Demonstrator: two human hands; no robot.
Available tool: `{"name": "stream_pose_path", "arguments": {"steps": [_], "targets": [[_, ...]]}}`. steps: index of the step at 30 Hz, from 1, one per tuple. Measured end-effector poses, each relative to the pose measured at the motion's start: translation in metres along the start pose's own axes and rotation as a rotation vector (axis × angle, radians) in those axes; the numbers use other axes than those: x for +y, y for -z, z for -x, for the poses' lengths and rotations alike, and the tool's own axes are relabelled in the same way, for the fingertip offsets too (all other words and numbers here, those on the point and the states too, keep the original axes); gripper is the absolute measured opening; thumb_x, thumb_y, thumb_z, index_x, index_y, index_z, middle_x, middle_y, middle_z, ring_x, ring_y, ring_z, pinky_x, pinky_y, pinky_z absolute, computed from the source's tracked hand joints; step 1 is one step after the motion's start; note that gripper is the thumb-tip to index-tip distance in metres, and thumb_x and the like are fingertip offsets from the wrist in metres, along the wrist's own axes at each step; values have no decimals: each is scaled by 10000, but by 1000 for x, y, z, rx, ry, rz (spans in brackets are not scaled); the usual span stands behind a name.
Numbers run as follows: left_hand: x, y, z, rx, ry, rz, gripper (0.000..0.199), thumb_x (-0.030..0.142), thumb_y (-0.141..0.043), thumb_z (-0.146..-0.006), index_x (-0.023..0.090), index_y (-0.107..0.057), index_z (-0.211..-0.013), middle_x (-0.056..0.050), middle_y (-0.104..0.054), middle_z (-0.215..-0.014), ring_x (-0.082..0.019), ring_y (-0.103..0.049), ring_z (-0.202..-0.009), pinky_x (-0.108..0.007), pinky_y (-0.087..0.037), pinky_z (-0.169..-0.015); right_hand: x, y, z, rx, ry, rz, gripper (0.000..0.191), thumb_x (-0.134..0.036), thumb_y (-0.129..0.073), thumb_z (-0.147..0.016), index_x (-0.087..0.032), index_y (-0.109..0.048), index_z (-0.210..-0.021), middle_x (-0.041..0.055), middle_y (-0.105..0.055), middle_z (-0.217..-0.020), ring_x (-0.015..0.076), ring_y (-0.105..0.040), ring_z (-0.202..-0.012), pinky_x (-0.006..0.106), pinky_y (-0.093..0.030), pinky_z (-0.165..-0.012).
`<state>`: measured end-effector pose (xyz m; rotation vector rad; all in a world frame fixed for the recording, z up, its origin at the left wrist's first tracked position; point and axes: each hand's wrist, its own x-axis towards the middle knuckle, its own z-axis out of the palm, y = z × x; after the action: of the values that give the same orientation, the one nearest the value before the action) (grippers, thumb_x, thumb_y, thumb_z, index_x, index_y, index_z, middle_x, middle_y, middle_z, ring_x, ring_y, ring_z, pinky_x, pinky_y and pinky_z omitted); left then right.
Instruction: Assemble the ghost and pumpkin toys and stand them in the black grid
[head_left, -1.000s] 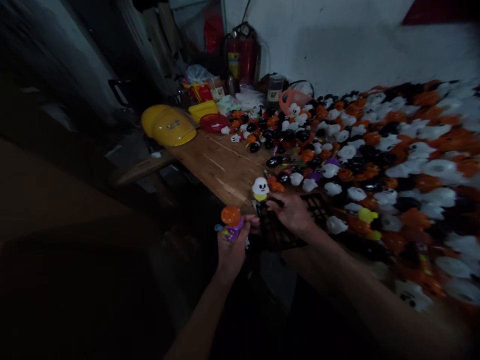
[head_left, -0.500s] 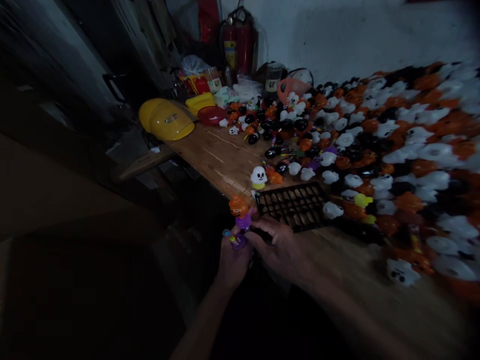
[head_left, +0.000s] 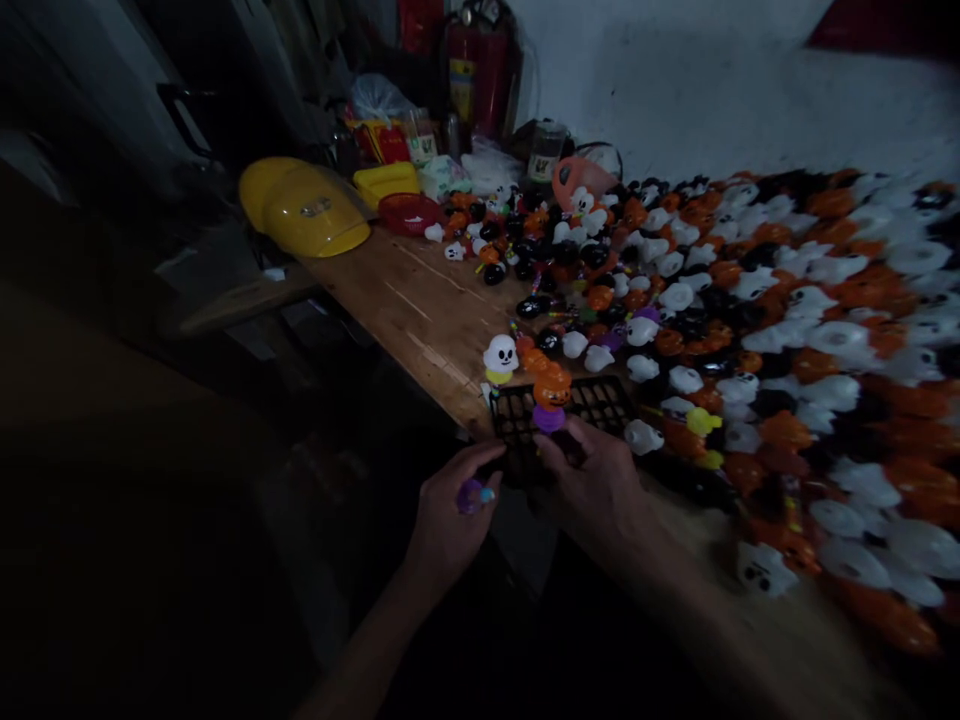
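Note:
In my right hand [head_left: 592,475] is an orange pumpkin-headed toy [head_left: 552,388] with a purple base, pinched upright over the near side of a black slotted tray [head_left: 600,400]. My left hand [head_left: 450,515], lower and to the left, curls around a small purple piece with a light blue tip [head_left: 474,496]. Its thumb and forefinger are apart at the tips. By the tray's left corner stands a white skull-faced toy [head_left: 501,358] on a yellow base. The lower part of the pumpkin toy is hidden by my fingers.
A large heap of white, orange and black Halloween toy pieces [head_left: 780,290] covers the right side of the wooden table [head_left: 420,300]. Farther back are a yellow visor cap [head_left: 304,210], a red basket [head_left: 410,213] and a pink container [head_left: 581,180]. Fire extinguishers [head_left: 480,75] stand by the wall.
My right hand has carried the pumpkin toy right and up, away from my left hand, to over the tray. My left hand keeps the purple piece. The view has shifted slightly.

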<state>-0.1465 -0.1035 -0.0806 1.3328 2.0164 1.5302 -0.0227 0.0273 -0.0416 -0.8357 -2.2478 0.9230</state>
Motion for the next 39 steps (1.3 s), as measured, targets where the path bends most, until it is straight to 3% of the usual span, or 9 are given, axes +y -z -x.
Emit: {"name": "stream_pose_path", "arguments": {"steps": [3, 7, 13, 21, 30, 39], "targets": [[-10, -9, -1, 19, -160, -136, 306, 161, -546, -876, 218, -611, -1169, -52, -617, -1222, -162, -604, -1092, -309, -491, -978, 2, -7, -9, 32, 2, -40, 134, -273, -580, -864, -181, -647, -935, 43, -666, -864, 175, -610, -759, 281, -478, -708], [-18, -12, -1, -15, -236, -240, 331, 173, -544, -886, 219, -578, -1212, -51, -603, -1250, -163, -603, -1100, -299, -504, -971, -3, -20, -21, 70, 27, -157, 131, -293, -589, -870, -187, -659, -901, 26, -674, -853, 166, -621, -780, 260, -476, -708], [-20, -12, 0, 0, -228, -219, 296, 157, -547, -879, 211, -594, -1167, -51, -620, -1218, -156, -611, -1085, -283, -512, -957, 0, -34, -31, 87, 58, -132, 78, -239, -611, -844, -190, -670, -830, 13, -672, -800, 153, -612, -731, 250, -465, -672], [-20, -16, -2, 46, -227, -169, 279, 146, -553, -870, 205, -609, -1137, -57, -635, -1176, -156, -627, -1050, -278, -522, -935, 10, -36, -26, 70, 97, -52, 112, -281, -599, -860, -190, -664, -846, 12, -681, -765, 157, -628, -693, 246, -478, -645], [-16, -16, -9, 64, -213, -107, 239, 103, -526, -849, 209, -638, -1030, -55, -662, -1042, -160, -647, -951, -270, -543, -856, 10, -49, -27, 205, 309, 82, 74, -224, -587, -874, -176, -624, -831, 49, -683, -759, 176, -653, -694, 251, -487, -665], [-13, -17, -9, 71, -201, -150, 255, 75, -541, -818, 201, -636, -1018, -51, -660, -1033, -164, -642, -955, -292, -528, -868, 15, -53, -25, 142, 282, 164, 84, -233, -565, -880, -179, -622, -849, 42, -676, -782, 175, -646, -721, 239, -459, -671]]}}
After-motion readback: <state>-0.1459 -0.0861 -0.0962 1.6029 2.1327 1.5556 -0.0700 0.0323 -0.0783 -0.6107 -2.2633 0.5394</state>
